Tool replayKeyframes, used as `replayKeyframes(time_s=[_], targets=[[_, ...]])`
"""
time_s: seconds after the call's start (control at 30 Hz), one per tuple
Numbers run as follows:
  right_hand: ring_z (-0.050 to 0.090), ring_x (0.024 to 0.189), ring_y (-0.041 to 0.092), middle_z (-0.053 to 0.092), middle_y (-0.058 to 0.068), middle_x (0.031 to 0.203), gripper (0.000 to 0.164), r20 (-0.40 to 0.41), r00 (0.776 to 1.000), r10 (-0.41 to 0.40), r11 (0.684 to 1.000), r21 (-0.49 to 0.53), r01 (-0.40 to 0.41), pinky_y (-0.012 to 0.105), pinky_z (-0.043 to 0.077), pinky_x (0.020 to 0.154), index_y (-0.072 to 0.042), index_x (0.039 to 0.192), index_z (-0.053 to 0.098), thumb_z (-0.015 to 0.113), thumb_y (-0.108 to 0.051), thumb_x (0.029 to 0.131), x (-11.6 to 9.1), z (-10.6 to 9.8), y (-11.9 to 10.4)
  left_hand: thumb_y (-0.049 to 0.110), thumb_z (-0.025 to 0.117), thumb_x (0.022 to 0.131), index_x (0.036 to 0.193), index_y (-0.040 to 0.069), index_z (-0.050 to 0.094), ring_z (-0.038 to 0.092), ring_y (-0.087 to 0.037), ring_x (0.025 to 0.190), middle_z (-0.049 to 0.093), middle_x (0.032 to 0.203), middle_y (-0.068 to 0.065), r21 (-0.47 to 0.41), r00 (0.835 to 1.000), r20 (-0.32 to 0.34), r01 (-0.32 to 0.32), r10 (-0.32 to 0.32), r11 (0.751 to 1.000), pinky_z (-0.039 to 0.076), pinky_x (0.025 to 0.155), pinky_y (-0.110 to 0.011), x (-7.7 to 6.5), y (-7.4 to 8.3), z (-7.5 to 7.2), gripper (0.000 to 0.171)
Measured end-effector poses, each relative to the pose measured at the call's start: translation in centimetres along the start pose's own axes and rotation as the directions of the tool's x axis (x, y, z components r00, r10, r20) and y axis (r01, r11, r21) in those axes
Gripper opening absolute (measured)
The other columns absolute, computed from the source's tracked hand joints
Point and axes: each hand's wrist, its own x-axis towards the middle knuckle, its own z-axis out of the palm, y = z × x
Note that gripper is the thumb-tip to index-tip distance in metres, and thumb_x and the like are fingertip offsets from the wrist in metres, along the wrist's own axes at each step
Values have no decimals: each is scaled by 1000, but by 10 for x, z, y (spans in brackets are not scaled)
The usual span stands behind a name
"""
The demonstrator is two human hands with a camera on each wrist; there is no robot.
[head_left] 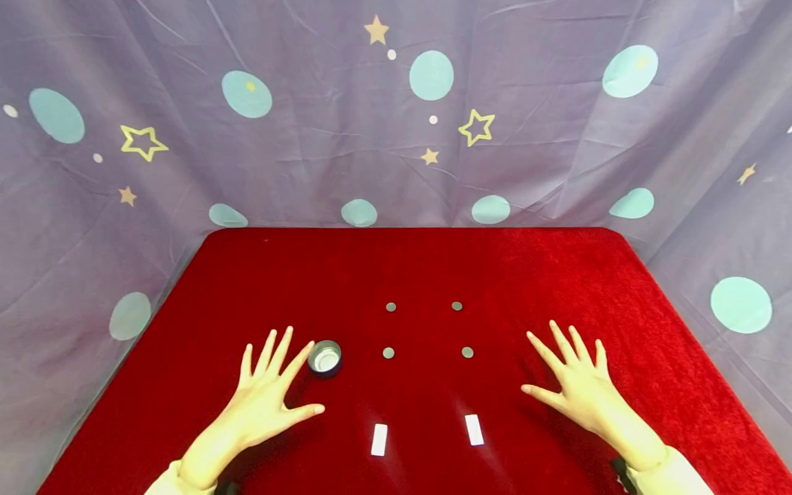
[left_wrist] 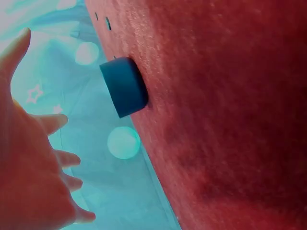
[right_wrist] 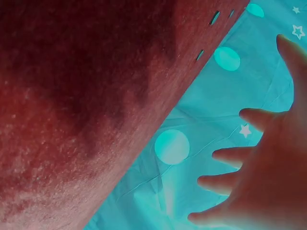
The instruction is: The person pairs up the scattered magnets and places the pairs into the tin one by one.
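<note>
Fingers spread wide, my left hand [head_left: 262, 402] hovers above the red cloth, holding nothing. Just beyond its index fingertip stands a small round dark-walled cup [head_left: 325, 358] with a pale inside; the left wrist view shows its dark blue side [left_wrist: 124, 87] apart from the hand. My right hand [head_left: 580, 386] is likewise spread over the cloth on the right, touching nothing. Between the hands lie several small flat silvery discs, a far left one [head_left: 391, 307], a far right one [head_left: 456, 306], a near left one [head_left: 388, 353] and a near right one [head_left: 467, 353].
Two white rectangular pieces, one left [head_left: 379, 440] and one right [head_left: 474, 430], lie nearer the front. The red cloth [head_left: 297, 275] covers the table. A purple-grey curtain [head_left: 334, 158] with stars and dots surrounds its back and sides.
</note>
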Motion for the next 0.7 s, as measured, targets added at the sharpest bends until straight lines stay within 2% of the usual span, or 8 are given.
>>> replayKeyframes(time_s=[0.27,0.43,0.57,0.7], targets=[[21,123,46,26,21,139,75,6,998,-60,998,28,60,67,7,94,-20,135,36,61,-55,73,3,0,-6,62,57,71,137,14,32,-8,-30,134,2,148,-12,-21,997,-13,-71,71,997,-8,101,-56,2,14,-4,86],[24,123,44,28,18,139,73,-8,994,-109,991,75,109,64,10,94,-19,134,38,63,-52,73,3,-1,-12,58,59,73,136,12,33,-6,-31,134,4,148,-11,-89,991,-17,-132,131,987,-9,102,-54,2,24,-4,83],[26,122,42,29,16,139,73,-11,990,-141,984,109,141,64,13,94,-20,134,38,64,-51,73,4,-1,-17,57,60,72,135,12,35,2,-34,133,10,146,-13,-144,987,-26,-159,157,977,-3,103,-54,3,32,-6,81],[27,123,42,29,17,139,74,14,988,-152,978,146,149,63,14,94,-20,134,37,63,-51,73,4,0,-20,58,59,73,136,12,34,10,-36,132,15,145,-14,-157,982,-29,-187,184,970,-5,107,-44,5,38,-6,81]])
